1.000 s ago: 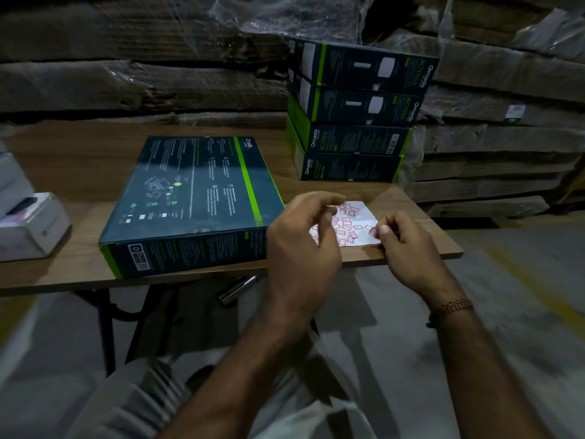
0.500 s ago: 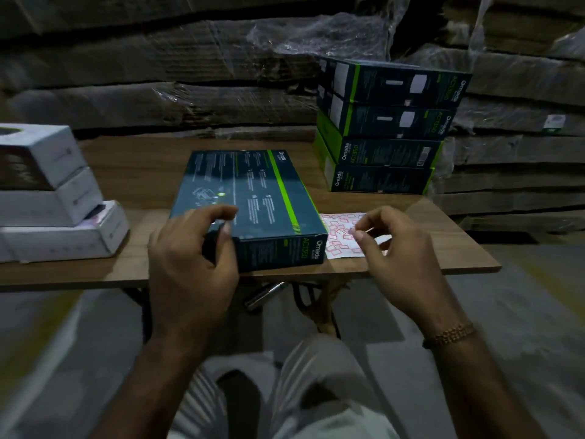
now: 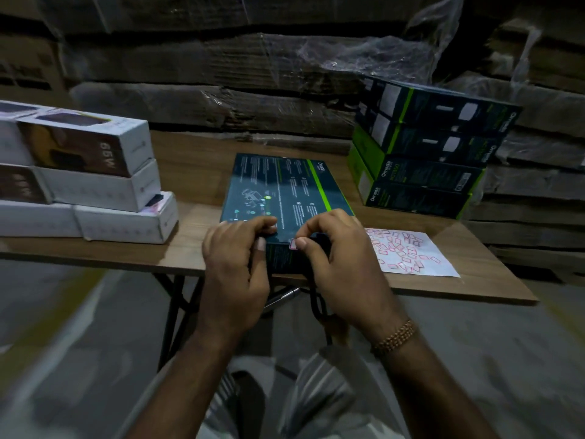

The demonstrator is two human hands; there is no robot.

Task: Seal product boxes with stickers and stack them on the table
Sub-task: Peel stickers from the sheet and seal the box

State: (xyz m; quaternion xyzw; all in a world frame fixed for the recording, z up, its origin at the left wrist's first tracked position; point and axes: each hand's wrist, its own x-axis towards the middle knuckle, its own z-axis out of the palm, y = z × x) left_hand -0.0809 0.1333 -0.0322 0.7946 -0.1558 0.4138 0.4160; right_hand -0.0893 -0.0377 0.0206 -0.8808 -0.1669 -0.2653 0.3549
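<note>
Now both hands grip "Omada" box (image 3: 285,191); right hand (image 3: 335,248) pinches sticker (image 3: 293,244).

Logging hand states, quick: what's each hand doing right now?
Left hand: grips the dark box at its near edge.
Right hand: presses a sticker onto that edge.

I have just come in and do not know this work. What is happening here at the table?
A person is sealing a flat dark box with a green stripe on the wooden table. The left hand grips its near edge, and the right hand presses a small pink sticker onto that edge. A white sheet of pink stickers lies to the right. Behind it stands a stack of four dark green boxes; white boxes are piled on the left.
</note>
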